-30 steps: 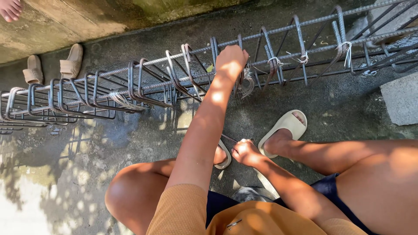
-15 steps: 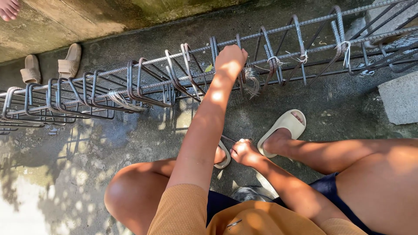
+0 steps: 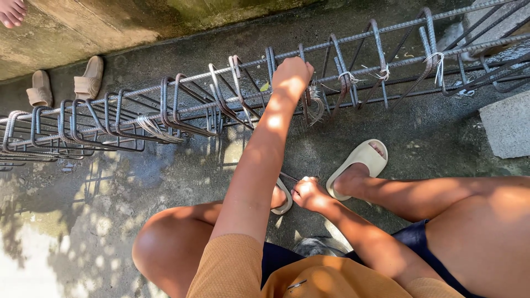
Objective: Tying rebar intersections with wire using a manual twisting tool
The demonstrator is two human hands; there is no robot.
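Two hands at work: the left hand point(image 3: 291, 74) is clenched around a bar of the rebar cage point(image 3: 353, 83) lying on the concrete floor point(image 3: 182, 176), steadying it, while the right hand point(image 3: 309, 193) grips a thin metal tool point(image 3: 287, 177) low between the sandals point(image 3: 361, 160).

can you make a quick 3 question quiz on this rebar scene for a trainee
1. True or false: the left hand rests on the rebar cage.
2. Where is the right hand? A) on the cage B) low near the person's feet, at a thin wire or rod C) on the concrete block
3. What lies on the ground near the wall at upper left?

Key
1. True.
2. B; what it grips is too small to tell.
3. A pair of beige slippers; the concrete block sits at far right.
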